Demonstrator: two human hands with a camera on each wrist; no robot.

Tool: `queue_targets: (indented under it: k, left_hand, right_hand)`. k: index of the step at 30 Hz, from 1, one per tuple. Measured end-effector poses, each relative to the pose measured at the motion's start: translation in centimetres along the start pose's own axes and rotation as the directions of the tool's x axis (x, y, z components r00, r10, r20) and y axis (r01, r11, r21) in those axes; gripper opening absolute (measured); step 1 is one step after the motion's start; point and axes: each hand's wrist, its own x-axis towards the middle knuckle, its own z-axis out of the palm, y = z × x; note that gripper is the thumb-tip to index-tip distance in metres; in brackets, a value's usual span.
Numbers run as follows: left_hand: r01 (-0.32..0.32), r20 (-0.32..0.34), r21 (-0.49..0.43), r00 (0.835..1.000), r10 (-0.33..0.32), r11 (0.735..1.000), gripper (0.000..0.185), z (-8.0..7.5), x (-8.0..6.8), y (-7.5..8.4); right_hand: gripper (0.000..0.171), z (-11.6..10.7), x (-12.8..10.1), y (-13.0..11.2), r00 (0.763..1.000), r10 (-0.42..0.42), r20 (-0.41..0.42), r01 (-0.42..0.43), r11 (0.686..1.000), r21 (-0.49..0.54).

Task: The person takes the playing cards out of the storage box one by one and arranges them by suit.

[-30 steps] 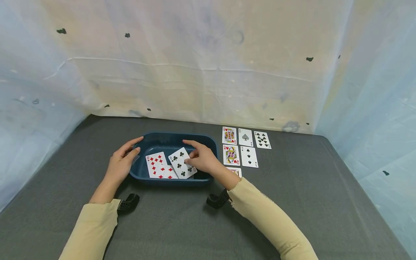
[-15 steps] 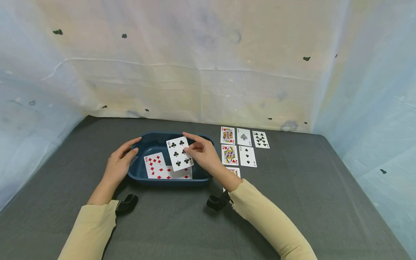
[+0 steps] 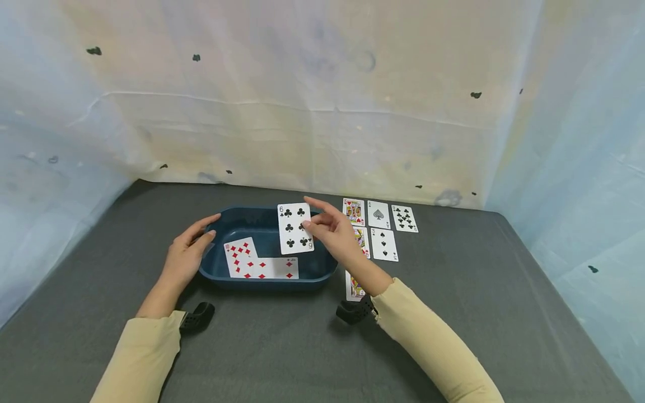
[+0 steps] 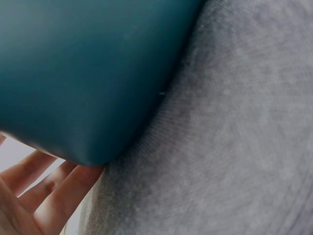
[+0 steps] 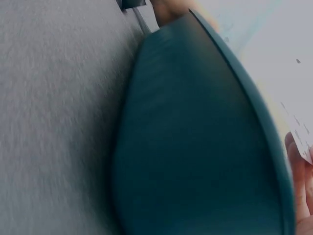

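A dark blue tray (image 3: 221, 273) sits on the grey table. My right hand (image 3: 330, 232) pinches a six of clubs (image 3: 294, 228) and holds it face up above the tray's right half. Inside the tray lie a ten of diamonds (image 3: 241, 253) and another diamonds card (image 3: 274, 268). My left hand (image 3: 185, 252) rests against the tray's left rim with fingers fairly straight. In the left wrist view the tray's outer wall (image 4: 83, 78) fills the frame, with my fingers (image 4: 44, 196) beside it. The right wrist view shows the tray's side (image 5: 195, 147), blurred.
Face-up cards lie in rows right of the tray: a heart court card (image 3: 354, 211), an ace of spades (image 3: 379, 214), a clubs card (image 3: 405, 218), a spades card (image 3: 384, 244) and another court card (image 3: 355, 285). A pale sheet backs the table (image 3: 504, 313).
My right hand has lifted the six of clubs out of the tray and carried it up and to the right. The left hand has stayed at the tray's left rim.
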Motion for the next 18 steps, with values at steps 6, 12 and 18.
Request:
queue_targets:
  k: [6,12,18]
  left_hand:
    - [-0.004,0.000,-0.001,1.000,0.004,1.000,0.045,-0.1,0.1,-0.2]
    - [-0.002,-0.008,0.002,1.000,0.002,1.000,0.045,-0.1,0.1,-0.2]
    - [0.001,-0.010,0.011,1.000,0.000,1.000,0.044,-0.1,0.1,-0.2]
  right_hand:
    - [0.051,-3.3,-0.6,0.4,0.996,0.036,-0.079,-0.038,0.999,-0.025]
    - [0.050,-6.8,-1.7,1.0,0.986,0.058,-0.155,-0.073,0.993,-0.095]
    - [0.042,-9.7,-2.9,1.6,0.967,0.074,-0.244,-0.118,0.979,-0.169]
